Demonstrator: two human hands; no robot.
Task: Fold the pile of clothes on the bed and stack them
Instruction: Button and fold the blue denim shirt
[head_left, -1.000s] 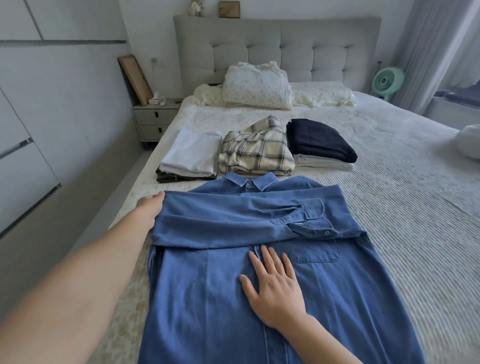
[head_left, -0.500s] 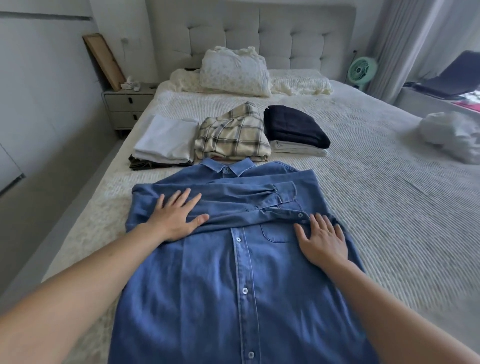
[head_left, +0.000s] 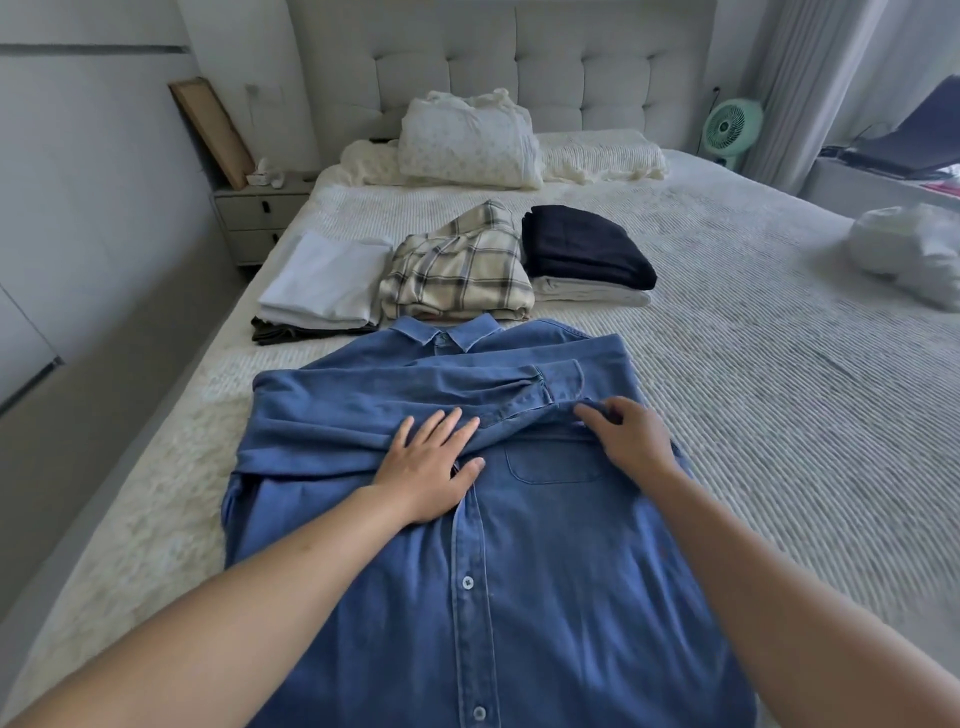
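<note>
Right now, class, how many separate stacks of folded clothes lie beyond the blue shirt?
3: a white-topped stack on the left, a plaid shirt in the middle, a navy-topped stack on the right. Lower layers may be hidden.

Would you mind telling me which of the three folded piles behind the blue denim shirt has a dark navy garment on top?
The right-hand pile: its dark navy garment lies on a pale one. The middle pile is topped with plaid, the left with white.

Denim-blue shirt (head_left: 545, 571); cream-and-grey plaid shirt (head_left: 460, 270); navy folded garment (head_left: 584, 247) (over pale grey one (head_left: 587, 295)); mint-green fan (head_left: 731, 127).
</note>
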